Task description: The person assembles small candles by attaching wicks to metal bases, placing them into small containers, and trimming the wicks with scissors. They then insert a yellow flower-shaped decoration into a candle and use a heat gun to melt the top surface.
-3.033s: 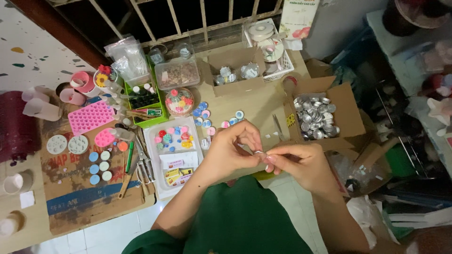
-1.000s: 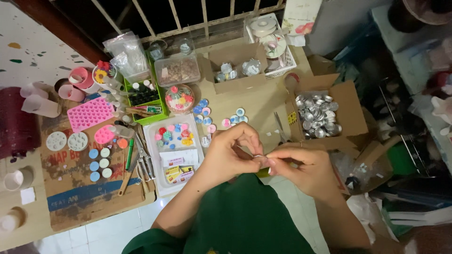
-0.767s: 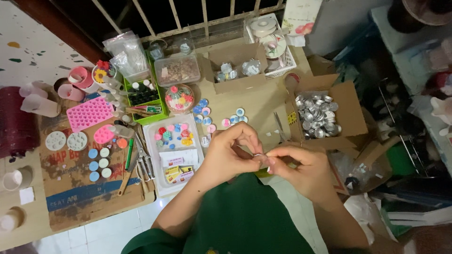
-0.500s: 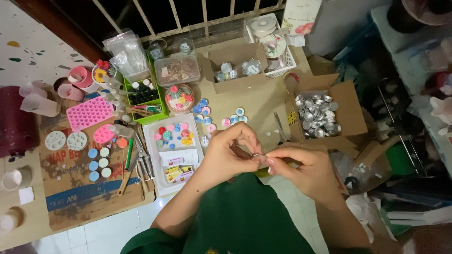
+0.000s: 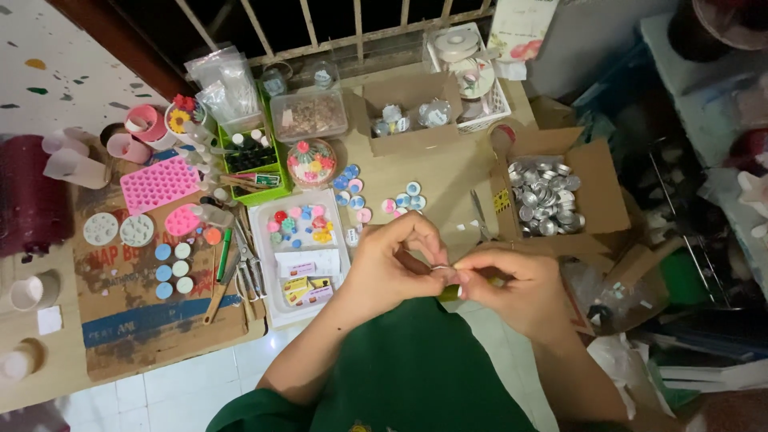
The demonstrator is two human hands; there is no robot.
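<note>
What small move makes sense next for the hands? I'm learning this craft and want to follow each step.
Probably keep both hands together and finish working the small silver piece. The left hand and right hand pinch it between their fingertips above the lap, and a green thing shows just under it. What exactly is being done to it is too small to tell.

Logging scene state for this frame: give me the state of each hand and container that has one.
left hand: fingertips pinched on small silver ring
right hand: pinched on same ring
small silver ring: held between both hands
cardboard box: flaps open, full of silver metal cups
clear tub: lid on, brownish contents
white tray: uncovered, holds coloured pieces
pink mould: lying flat
</note>
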